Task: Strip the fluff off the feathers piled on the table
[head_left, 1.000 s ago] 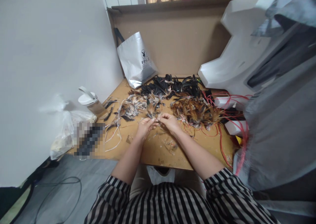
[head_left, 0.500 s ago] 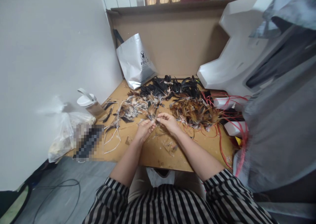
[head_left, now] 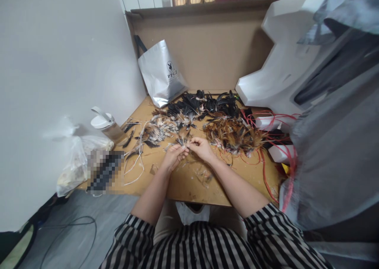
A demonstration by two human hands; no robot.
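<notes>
My left hand [head_left: 177, 155] is closed in a pinch on the base of a small bunch of brown and dark feathers [head_left: 182, 136], whose tips fan out away from me. Thumb and fingers of my right hand [head_left: 200, 147] are pinched at the same base, touching the left fingertips. Whether the right fingers hold a feather of their own is too small to tell. Just beyond lies a pile of pale and brown feathers [head_left: 161, 128]. To the right spreads a heap of orange-brown feathers [head_left: 233, 134], and black feathers [head_left: 204, 104] lie behind.
A silver bag [head_left: 161, 73] leans against the cardboard panel [head_left: 219, 47]. At the left stand a lidded plastic jug [head_left: 111, 128] and a plastic bag [head_left: 71, 170]. White string [head_left: 143, 162] and red strings [head_left: 265, 178] lie on the table [head_left: 189, 190]. Grey cloth hangs at the right.
My two hands have stayed together at the feather bunch, with only slight finger movement. The bunch's brown tips stand out a little more. The whole view has shifted slightly.
</notes>
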